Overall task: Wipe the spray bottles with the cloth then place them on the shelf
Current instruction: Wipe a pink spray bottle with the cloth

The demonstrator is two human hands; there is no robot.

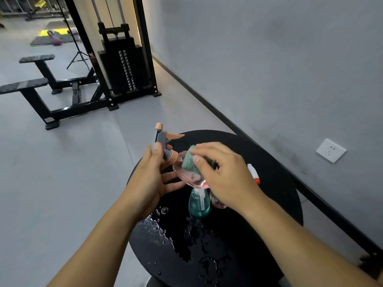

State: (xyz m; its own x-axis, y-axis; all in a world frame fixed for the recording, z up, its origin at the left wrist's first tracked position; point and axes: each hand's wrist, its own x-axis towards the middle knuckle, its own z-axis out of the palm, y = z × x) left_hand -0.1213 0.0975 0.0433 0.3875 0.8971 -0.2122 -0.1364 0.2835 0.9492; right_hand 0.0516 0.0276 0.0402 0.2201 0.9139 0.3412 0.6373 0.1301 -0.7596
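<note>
Over a round black table (275, 183), my left hand (149, 179) grips a pink spray bottle (186, 177) by its grey and orange trigger head, tilted with the nozzle up. My right hand (223, 175) presses a green cloth (191, 160) against the bottle's pink body. A teal spray bottle (199, 204) stands on the table just below the held one. Behind my right hand, part of another pink bottle (217, 201) shows. A white sprayer with a red tip (253, 172) pokes out to the right of that hand; its bottle is hidden.
Water is spilled across the table's near half (186, 245). A grey wall with a white socket (331, 150) runs along the right. A black cable weight machine (124, 65) and benches (37, 88) stand on the grey floor at the back left. No shelf is in view.
</note>
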